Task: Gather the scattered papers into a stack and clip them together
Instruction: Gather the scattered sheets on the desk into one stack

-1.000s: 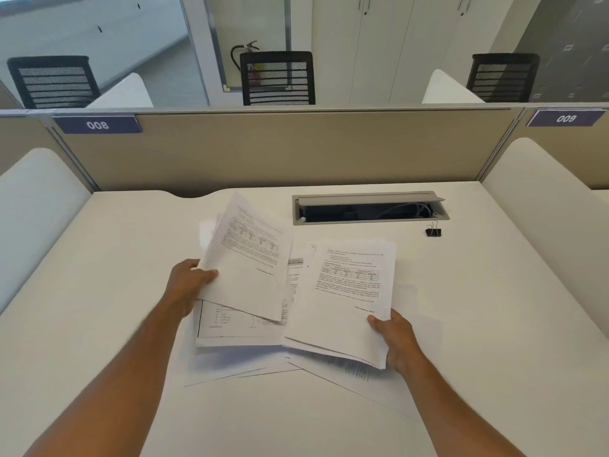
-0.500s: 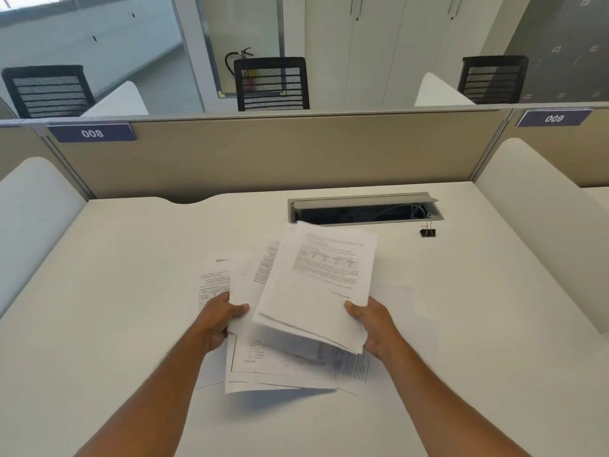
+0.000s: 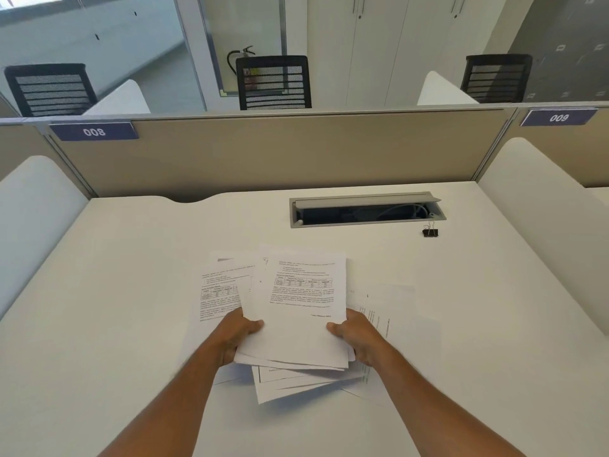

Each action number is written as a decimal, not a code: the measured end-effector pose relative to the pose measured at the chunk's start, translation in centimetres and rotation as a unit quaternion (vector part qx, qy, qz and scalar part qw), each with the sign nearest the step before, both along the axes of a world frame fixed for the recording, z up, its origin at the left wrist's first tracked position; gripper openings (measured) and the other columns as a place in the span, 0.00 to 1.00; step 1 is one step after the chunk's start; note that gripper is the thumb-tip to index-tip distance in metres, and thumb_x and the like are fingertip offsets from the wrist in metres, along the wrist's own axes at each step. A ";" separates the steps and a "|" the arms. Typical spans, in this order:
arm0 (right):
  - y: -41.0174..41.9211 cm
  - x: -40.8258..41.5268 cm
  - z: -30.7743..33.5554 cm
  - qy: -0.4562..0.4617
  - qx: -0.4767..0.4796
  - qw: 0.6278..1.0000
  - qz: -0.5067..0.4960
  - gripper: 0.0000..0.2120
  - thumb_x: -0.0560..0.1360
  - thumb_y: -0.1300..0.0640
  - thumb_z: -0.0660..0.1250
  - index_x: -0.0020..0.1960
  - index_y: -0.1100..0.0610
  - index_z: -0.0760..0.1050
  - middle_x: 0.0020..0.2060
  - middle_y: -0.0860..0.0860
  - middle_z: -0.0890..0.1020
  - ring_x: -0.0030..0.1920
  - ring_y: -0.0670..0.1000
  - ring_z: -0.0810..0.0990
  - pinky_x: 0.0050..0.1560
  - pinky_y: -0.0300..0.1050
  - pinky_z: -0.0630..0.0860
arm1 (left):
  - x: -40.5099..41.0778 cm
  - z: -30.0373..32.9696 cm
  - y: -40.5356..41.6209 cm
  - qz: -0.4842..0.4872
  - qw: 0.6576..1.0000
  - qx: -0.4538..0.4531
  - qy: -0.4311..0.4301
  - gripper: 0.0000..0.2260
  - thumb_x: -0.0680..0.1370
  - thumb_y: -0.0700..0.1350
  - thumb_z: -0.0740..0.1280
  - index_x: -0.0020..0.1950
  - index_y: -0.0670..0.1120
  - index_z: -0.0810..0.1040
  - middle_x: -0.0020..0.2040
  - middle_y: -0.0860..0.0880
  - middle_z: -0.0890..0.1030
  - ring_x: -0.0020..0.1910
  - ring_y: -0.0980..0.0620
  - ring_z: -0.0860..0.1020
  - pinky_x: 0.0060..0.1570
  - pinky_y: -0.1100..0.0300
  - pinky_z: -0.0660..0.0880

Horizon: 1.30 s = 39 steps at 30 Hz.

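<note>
Your left hand (image 3: 238, 336) and right hand (image 3: 357, 336) gripping the paper stack (image 3: 298, 311) at table (image 3: 115, 291) centre, fingers curled round its side edges, loose sheets (image 3: 220, 291) beneath, binder clip (image 3: 430, 231) at 2 o'clock.

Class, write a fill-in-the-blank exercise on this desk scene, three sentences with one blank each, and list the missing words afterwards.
1. The left hand and right hand both grip the ____.
2. The binder clip lies on the desk, touched by ____ hand.
3. The label on the partition reads ____.

Missing words: papers; neither; 008
</note>
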State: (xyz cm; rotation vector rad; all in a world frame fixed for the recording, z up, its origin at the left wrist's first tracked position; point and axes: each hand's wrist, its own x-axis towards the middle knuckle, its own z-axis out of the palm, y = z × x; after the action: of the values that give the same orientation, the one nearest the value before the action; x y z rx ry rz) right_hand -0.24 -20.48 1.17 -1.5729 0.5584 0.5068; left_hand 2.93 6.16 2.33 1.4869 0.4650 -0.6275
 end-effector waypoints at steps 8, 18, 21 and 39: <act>-1.7 1.6 0.9 -0.027 -0.051 0.992 -0.111 0.14 0.75 0.49 0.71 0.57 0.55 0.77 0.50 0.53 0.85 0.49 0.54 0.84 0.52 0.52 0.82 | -0.1 -0.1 1.3 0.023 0.998 -0.062 0.025 0.14 0.79 0.31 0.66 0.62 0.41 0.78 0.56 0.40 0.85 0.57 0.35 0.82 0.56 0.38 0.79; -1.9 1.7 2.8 -0.067 0.028 0.997 -0.033 0.16 0.77 0.69 0.66 0.62 0.58 0.79 0.58 0.54 0.85 0.56 0.54 0.84 0.61 0.52 0.79 | 0.0 0.4 0.3 -0.036 0.999 -0.027 -0.029 0.16 0.76 0.32 0.69 0.64 0.41 0.78 0.61 0.40 0.83 0.56 0.39 0.83 0.57 0.43 0.79; -1.7 2.4 4.9 -0.136 -0.006 0.990 -0.044 0.17 0.75 0.69 0.68 0.57 0.50 0.81 0.55 0.50 0.85 0.56 0.52 0.84 0.60 0.50 0.80 | 1.2 2.7 -0.5 0.013 0.993 -0.011 -0.119 0.22 0.73 0.28 0.69 0.63 0.46 0.77 0.62 0.40 0.83 0.56 0.41 0.83 0.54 0.46 0.80; -1.1 2.9 8.3 -0.313 -0.035 0.943 -0.104 0.15 0.77 0.60 0.70 0.63 0.54 0.75 0.55 0.52 0.82 0.56 0.54 0.81 0.54 0.54 0.83 | 0.9 8.1 -5.2 0.063 0.921 0.122 -0.365 0.26 0.76 0.34 0.72 0.67 0.50 0.66 0.56 0.57 0.75 0.57 0.53 0.77 0.51 0.55 0.81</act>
State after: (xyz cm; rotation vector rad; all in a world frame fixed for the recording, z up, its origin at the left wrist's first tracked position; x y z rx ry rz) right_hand 2.71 -21.55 9.50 -1.6112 0.2452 -0.1842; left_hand 3.79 0.96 10.45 1.7810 0.0484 0.1186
